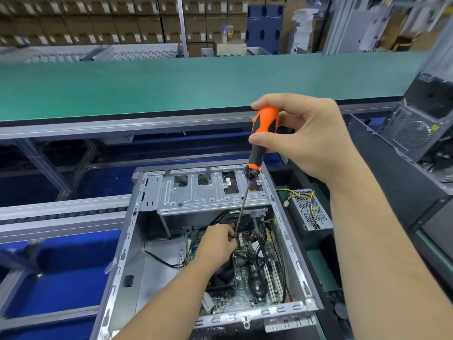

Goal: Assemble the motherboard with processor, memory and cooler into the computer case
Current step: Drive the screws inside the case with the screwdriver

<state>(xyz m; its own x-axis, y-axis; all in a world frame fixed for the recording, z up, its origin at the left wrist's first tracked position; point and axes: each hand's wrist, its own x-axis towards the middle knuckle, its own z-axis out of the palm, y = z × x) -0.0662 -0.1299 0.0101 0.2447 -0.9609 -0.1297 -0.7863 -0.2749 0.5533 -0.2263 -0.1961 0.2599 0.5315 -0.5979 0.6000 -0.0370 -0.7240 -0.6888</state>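
The motherboard needs its screw driven: keep your right hand gripping the screwdriver upright while your left hand pinches its tip steady.

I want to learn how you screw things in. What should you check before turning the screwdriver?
1. Right hand grips the orange screwdriver handle: ok.
2. Left hand steadies the shaft's lower end with its fingers: ok.
3. Tip seated in a screw head: cannot tell, the left hand hides it.
4. Shaft straight up over the screw: not ok, it leans.
5. Green board lying inside the computer case: ok.
6. Black cables out of the tip's way: cannot tell, they run close to the left hand.
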